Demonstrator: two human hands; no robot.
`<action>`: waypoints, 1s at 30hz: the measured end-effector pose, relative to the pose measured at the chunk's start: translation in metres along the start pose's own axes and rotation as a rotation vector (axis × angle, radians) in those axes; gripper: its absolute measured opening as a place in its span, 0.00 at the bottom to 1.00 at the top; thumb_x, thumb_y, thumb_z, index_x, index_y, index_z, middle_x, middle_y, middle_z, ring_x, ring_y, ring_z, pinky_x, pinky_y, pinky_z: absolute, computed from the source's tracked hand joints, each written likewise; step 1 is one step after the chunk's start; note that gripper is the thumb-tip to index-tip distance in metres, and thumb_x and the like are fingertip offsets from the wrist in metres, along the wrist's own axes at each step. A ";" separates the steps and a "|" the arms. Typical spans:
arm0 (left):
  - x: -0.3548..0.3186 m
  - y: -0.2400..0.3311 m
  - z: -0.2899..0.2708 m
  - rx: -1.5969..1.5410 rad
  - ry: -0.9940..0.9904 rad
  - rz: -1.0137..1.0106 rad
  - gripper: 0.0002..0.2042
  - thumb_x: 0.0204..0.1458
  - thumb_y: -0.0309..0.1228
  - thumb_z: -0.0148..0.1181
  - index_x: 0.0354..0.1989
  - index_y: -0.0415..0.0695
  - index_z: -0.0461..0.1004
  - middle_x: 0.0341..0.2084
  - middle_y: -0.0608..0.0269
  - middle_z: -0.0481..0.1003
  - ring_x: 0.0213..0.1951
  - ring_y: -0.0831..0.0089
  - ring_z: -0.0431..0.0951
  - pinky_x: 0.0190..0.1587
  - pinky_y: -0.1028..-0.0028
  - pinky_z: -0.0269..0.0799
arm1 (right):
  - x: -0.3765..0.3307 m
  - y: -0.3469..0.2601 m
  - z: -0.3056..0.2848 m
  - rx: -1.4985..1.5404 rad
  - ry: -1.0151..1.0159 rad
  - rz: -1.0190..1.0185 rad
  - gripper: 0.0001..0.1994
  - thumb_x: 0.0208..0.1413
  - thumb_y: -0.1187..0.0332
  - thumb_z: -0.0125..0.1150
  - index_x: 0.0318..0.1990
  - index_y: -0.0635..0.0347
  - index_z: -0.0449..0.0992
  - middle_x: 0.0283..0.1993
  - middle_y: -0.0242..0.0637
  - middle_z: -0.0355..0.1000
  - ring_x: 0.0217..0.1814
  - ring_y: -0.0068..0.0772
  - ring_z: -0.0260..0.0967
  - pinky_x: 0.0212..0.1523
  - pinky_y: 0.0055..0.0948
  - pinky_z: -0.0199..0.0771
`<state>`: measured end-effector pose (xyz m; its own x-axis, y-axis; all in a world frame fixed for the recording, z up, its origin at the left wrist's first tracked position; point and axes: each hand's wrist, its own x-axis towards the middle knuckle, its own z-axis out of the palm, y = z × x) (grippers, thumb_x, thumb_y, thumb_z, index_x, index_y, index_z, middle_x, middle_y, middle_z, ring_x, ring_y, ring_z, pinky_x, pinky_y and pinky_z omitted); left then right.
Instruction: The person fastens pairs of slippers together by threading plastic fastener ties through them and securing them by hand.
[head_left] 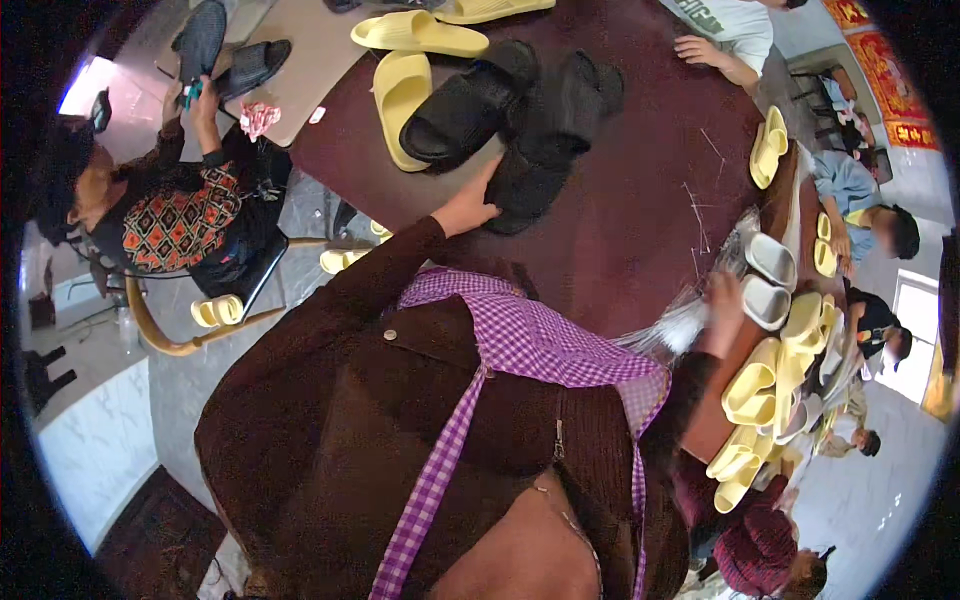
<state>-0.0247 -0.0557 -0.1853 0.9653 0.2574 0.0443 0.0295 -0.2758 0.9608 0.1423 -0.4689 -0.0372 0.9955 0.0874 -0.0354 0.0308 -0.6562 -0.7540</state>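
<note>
left hand (pixel 466 206) – upper middle of the frame, thumb parted from the fingers, set against the near end of a black slipper (pixel 528 190). fingers partly hidden; cannot tell if it grips or only rests. two more black slippers (pixel 466 108) crowd in above, the left of them lying over a yellow slipper (pixel 396 98).

right hand (pixel 723 312) – right of centre, blurred, at the bundle of white strands (pixel 672 324). cannot tell whether the fingers are spread, or pinching a strand.

risks, as judged: the black slippers overlap, so a tug on the nearest could drag its neighbours askew. the strands look thin and slippery; a hurried pick could draw out several, or tangle them. loose strands (pixel 702 232) on the dark red table (pixel 640 215) could catch under a sole. at the right, yellow slippers (pixel 752 385) sit piled near the table's edge – a careless elbow could tip one off.

containers: i make out no box or tray. crumpled clear plastic (pixel 741 240), right of centre, lies between the strands and the pale grey slippers (pixel 770 262); may be a bag, contents too unclear to name.
</note>
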 end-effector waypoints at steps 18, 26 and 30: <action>0.005 0.059 -0.018 -0.321 -0.428 -0.125 0.24 0.43 0.20 0.48 0.54 0.37 0.62 0.44 0.60 0.70 0.46 0.73 0.68 0.52 0.76 0.61 | -0.047 0.034 0.136 0.579 -0.035 0.324 0.18 0.58 0.60 0.49 0.45 0.67 0.69 0.36 0.33 0.70 0.32 0.26 0.65 0.30 0.24 0.66; 0.012 0.072 -0.001 -0.762 -0.233 -0.415 0.20 0.48 0.23 0.52 0.52 0.36 0.63 0.43 0.59 0.70 0.43 0.73 0.70 0.46 0.75 0.66 | -0.065 0.083 0.152 0.913 0.045 0.356 0.13 0.58 0.62 0.48 0.41 0.64 0.69 0.32 0.32 0.68 0.29 0.25 0.66 0.28 0.25 0.66; 0.001 0.072 0.015 -0.858 -0.140 -0.517 0.17 0.49 0.23 0.52 0.49 0.36 0.64 0.41 0.60 0.71 0.40 0.72 0.71 0.43 0.74 0.68 | -0.087 0.061 0.155 1.308 0.241 0.694 0.12 0.58 0.61 0.48 0.40 0.62 0.69 0.30 0.32 0.67 0.26 0.25 0.64 0.24 0.25 0.63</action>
<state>-0.0176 -0.0890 -0.1201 0.9104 0.0308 -0.4126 0.3091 0.6121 0.7279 0.0442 -0.4002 -0.1817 0.7727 -0.1594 -0.6145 -0.4106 0.6128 -0.6752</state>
